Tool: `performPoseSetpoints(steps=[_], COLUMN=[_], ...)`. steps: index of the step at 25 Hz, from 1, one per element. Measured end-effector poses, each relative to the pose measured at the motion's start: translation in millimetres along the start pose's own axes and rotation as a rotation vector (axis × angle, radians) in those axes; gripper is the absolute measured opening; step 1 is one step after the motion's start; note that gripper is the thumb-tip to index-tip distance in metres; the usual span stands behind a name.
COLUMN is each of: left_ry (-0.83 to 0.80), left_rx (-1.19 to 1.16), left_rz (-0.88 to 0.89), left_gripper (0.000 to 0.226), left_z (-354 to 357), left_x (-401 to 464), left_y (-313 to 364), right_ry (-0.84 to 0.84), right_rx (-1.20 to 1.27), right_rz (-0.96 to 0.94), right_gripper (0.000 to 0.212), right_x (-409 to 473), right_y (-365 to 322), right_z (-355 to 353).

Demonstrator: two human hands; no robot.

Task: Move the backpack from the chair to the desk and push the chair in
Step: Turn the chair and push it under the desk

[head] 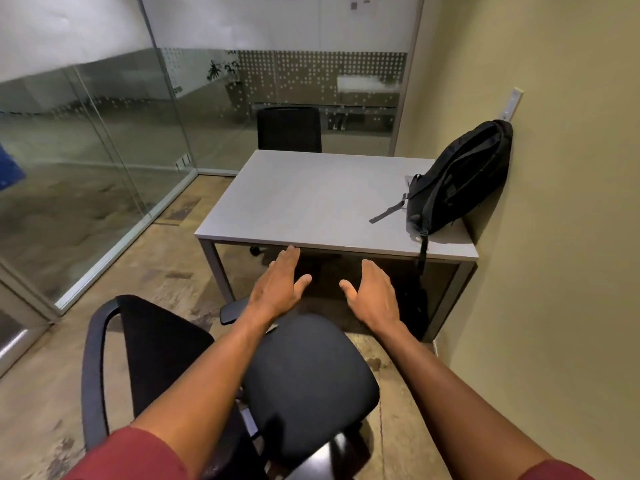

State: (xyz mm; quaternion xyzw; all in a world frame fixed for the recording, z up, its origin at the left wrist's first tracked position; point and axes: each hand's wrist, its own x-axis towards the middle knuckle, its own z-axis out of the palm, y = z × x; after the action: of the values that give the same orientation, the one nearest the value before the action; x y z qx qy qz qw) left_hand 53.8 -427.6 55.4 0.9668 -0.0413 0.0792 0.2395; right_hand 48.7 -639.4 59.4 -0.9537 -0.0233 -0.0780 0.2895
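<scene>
The black backpack rests on the right end of the grey desk, leaning against the wall, with one strap hanging over the front edge. A black office chair stands in front of the desk, turned sideways, its backrest to the left and its seat bare. My left hand and my right hand are held out flat above the seat's far edge, palms facing each other, fingers apart, holding nothing. Neither hand touches the chair or the desk.
A second black chair sits at the desk's far side. Glass partition walls run along the left and back. A tan wall borders the desk on the right. The chair's armrest points toward the desk leg.
</scene>
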Motion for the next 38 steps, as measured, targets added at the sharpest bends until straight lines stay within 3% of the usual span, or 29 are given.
performPoseSetpoints(steps=[9, 20, 26, 33, 38], left_ry=[-0.109, -0.304, -0.385, -0.385, -0.388], left_rx=[0.058, 0.140, 0.173, 0.256, 0.250], left_rz=[0.053, 0.063, 0.106, 0.220, 0.229], left_gripper=[0.070, 0.070, 0.066, 0.048, 0.043], left_z=[-50.3, -97.9, -109.0, -108.4, -106.9], left_x=[-28.8, -80.9, -97.8, -107.5, -111.2], left_y=[-131.2, -287.1, -324.4, -341.3, -345.1], right_ry=[-0.009, -0.207, -0.283, -0.404, -0.465], right_rx=[0.029, 0.063, 0.099, 0.105, 0.032], right_rz=[0.076, 0.203, 0.208, 0.121, 0.103], right_gripper=[0.067, 0.075, 0.071, 0.052, 0.066], right_x=[-42.7, -135.5, -166.5, -192.3, -206.6], right_y=[-92.8, -200.8, -251.8, -290.5, -298.7], right_z=[85.3, 204.5, 229.4, 249.8, 257.4])
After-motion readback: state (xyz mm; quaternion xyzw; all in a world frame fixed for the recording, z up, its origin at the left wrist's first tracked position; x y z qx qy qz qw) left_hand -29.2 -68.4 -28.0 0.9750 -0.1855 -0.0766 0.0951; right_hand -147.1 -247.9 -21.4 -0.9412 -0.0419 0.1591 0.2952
